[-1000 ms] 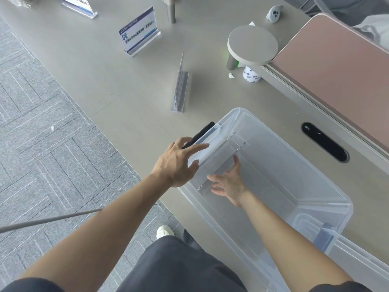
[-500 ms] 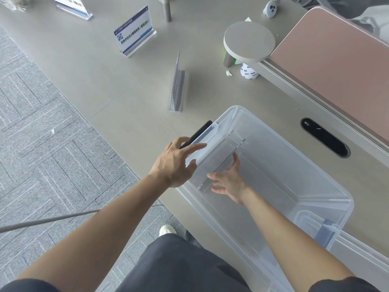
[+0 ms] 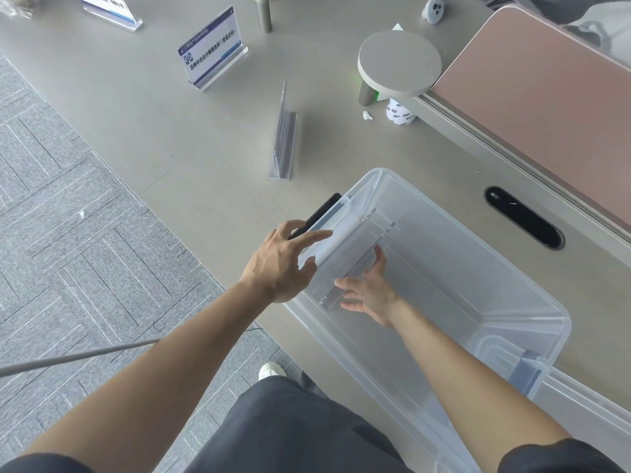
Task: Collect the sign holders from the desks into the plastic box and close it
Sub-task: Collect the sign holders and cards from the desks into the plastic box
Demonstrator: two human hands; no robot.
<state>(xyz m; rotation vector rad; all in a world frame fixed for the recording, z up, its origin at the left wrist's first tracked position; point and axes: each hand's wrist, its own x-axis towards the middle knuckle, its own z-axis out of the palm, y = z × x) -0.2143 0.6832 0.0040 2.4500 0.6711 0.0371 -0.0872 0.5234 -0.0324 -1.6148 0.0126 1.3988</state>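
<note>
Inside plastic box (image 3: 461,285), against end wall by L hand (image 3: 283,264): clear sign holder (image 3: 356,252), long axis parallel to that wall. R hand (image 3: 368,295) nearer, loosely grips it, thumb along panel. L hand spread on rim over black flat item (image 3: 317,213); grip unclear. Vs 0.5 s ago: both hands' poses unchanged.

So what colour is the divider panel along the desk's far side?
Dusty pink, plain; the head view shows the divider panel best.
</note>
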